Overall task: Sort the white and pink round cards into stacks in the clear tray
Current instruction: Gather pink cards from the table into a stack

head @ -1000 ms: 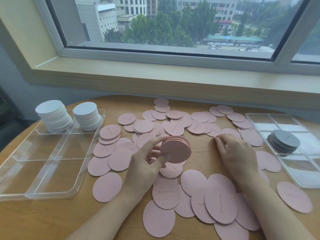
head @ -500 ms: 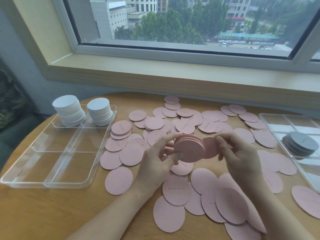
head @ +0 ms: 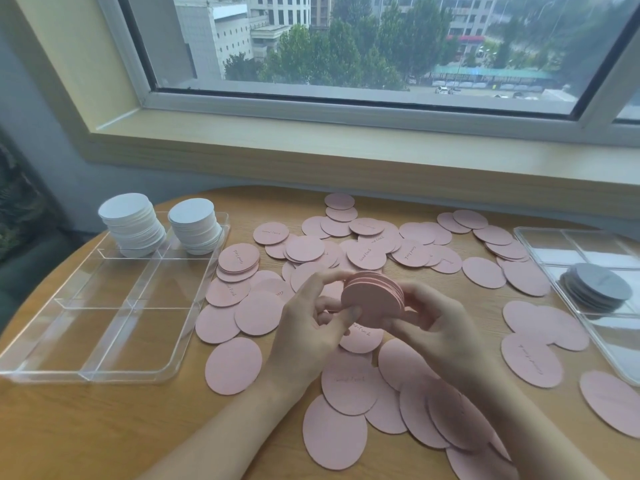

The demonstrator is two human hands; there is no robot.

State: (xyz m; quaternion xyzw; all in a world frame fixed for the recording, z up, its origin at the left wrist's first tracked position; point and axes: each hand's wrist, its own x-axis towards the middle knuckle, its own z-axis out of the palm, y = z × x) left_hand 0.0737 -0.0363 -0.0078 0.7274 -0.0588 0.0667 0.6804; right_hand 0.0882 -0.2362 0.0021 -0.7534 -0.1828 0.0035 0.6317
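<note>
Hands meet over the middle of the round wooden tabletop (head: 86,427), both clamped on one pink stack (head: 372,299) held on edge above the scattered cards. The left hand (head: 311,327) curls its thumb against the near face and its fingers over the top rim; the right hand (head: 433,323) grips the stack's far side from 3 o'clock, fingers wrapped behind it. Loose pink cards (head: 233,365) lie spread across the tabletop from 12 o'clock round to 6 o'clock of the hands, many overlapping, some with handwriting on them. At 9 o'clock sits the clear tray (head: 138,370) with its dividers; its two far compartments each hold a tall white stack (head: 133,225), the second white stack (head: 195,225) just beside the first. The nearer compartments show only clear plastic. At 3 o'clock, by the tabletop's edge, a second clear tray (head: 540,237) carries a short pile of grey cards (head: 599,287). A window (head: 346,46) runs behind at 12 o'clock.
</note>
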